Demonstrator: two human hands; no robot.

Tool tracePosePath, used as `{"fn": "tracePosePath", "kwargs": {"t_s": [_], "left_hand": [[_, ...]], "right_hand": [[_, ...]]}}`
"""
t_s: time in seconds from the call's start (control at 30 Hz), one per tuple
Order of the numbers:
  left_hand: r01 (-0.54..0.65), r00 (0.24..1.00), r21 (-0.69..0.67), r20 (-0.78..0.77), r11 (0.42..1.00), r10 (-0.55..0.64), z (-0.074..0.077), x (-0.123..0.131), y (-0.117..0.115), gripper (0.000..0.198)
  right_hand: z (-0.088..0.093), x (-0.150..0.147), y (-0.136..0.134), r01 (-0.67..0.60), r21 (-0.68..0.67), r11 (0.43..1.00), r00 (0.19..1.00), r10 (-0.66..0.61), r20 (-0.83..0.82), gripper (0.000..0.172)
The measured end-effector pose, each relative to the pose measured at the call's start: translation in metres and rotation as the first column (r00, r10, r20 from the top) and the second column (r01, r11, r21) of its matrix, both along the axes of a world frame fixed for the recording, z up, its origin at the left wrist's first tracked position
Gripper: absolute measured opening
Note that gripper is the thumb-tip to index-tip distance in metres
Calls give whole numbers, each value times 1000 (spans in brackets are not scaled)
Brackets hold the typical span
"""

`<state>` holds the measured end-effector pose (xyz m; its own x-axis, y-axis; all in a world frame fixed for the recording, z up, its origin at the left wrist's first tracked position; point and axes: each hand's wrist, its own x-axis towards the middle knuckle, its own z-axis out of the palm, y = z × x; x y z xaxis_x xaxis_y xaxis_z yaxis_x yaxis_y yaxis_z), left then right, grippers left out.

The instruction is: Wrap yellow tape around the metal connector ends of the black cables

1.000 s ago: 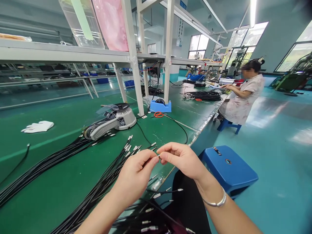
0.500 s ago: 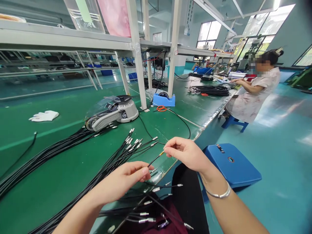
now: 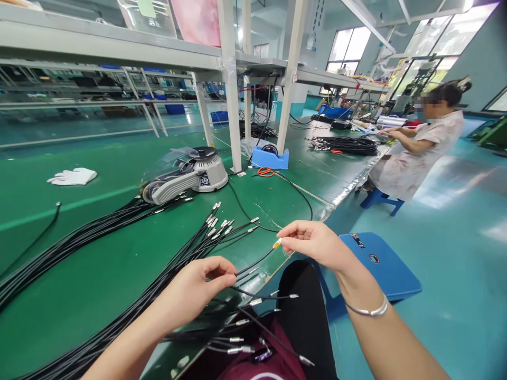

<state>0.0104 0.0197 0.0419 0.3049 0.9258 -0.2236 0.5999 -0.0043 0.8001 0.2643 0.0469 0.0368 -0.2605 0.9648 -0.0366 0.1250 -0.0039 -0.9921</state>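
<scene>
My left hand (image 3: 200, 287) pinches a thin black cable (image 3: 253, 263) near the table's front edge. The cable runs up and right to my right hand (image 3: 312, 243), whose fingertips pinch its end, where a small yellow piece (image 3: 277, 243) shows. A bundle of black cables with metal tips (image 3: 216, 229) fans out on the green table (image 3: 99, 274) just beyond my hands. More metal-tipped cable ends (image 3: 241, 340) hang over the edge onto my lap.
A grey tape dispenser machine (image 3: 186, 178) stands beyond the cables, with a blue tape holder (image 3: 270, 157) and orange scissors (image 3: 264, 171) behind. White gloves (image 3: 73, 176) lie at left. A blue stool (image 3: 376, 266) is at my right. A seated person (image 3: 412, 150) works farther down the table.
My hands have drawn apart: the left slid down and left along the cable, the right stayed pinching its end, and the yellow piece now shows. The view has shifted slightly.
</scene>
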Motion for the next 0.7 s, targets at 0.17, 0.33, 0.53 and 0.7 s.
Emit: {"fn": "tracePosePath", "kwargs": {"t_s": [0.17, 0.33, 0.53, 0.7], "left_hand": [[40, 993, -52, 111, 998, -34, 8, 33, 11, 21], [46, 971, -137, 240, 989, -12, 10, 56, 20, 25], [-39, 964, -127, 258, 991, 71, 16, 70, 17, 20], [-75, 955, -125, 278, 989, 107, 15, 73, 17, 19]], "right_hand": [[1, -4, -8, 56, 18, 998, 998, -56, 13, 16], [2, -7, -17, 118, 59, 991, 990, -122, 66, 12], [-1, -8, -23, 166, 68, 984, 984, -170, 62, 9], [-4, -7, -22, 181, 98, 979, 980, -188, 62, 9]]}}
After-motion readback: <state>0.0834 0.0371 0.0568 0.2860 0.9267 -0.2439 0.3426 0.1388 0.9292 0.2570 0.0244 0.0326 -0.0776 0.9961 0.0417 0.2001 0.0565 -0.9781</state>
